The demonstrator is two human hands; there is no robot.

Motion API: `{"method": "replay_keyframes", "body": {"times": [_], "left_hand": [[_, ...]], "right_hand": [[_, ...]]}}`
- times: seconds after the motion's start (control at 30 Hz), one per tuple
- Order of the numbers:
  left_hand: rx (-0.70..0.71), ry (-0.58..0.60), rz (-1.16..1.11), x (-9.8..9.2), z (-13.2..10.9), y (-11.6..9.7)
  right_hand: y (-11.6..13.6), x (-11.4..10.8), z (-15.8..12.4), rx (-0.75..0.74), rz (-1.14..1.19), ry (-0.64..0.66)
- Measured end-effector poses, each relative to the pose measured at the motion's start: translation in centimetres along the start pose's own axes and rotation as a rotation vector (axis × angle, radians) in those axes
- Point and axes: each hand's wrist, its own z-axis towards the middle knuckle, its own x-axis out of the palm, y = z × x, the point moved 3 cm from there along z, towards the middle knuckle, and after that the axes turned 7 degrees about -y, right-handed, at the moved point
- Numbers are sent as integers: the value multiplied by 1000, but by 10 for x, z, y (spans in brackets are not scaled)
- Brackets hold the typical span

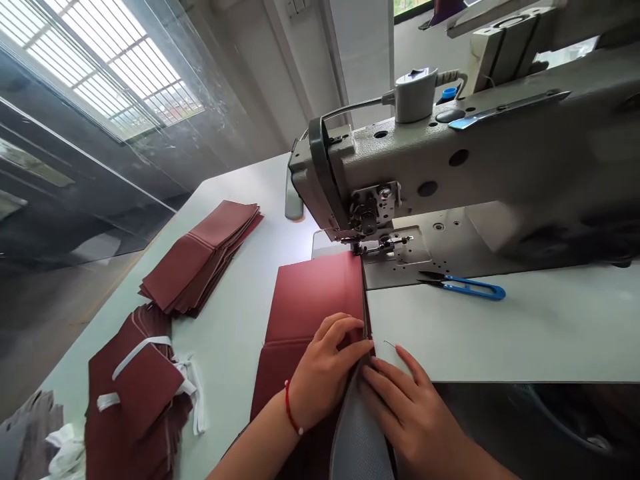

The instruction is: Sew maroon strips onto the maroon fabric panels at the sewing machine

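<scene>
A dark red, leather-like panel (313, 300) with a crosswise seam lies on the table, its far right corner under the sewing machine's presser foot (357, 248). My left hand (325, 367), with a red string bracelet at the wrist, is closed at the panel's right edge, thumb and fingertips pinching there. Against the same edge, just nearer to me, my right hand (405, 400) has its fingers on a grey textured layer (361, 433) that curves up beside the red panel. Its little finger sticks out to the side; its thumb is hidden.
The sewing machine (450, 160) fills the upper right. Blue-handled thread snips (465, 287) lie right of the needle area. At left are a stack of red panels (200, 257), a tied red bundle (135, 393) with white strips, and grey pieces (30, 427). The table's front edge runs at lower right.
</scene>
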Motion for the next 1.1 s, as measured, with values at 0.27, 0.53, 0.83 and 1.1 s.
{"method": "replay_keyframes", "body": {"times": [0.27, 0.53, 0.83, 1.1], "left_hand": [[-53, -49, 11, 8, -11, -3], [-83, -94, 12, 10, -10, -6], [-93, -84, 32, 10, -12, -6], [-80, -91, 84, 12, -13, -7]], "right_hand": [[-5, -1, -5, -72, 15, -56], [-7, 0, -3, -47, -13, -77], [-8, 5, -9, -27, 10, -126], [-11, 0, -2, -31, -15, -149]]}}
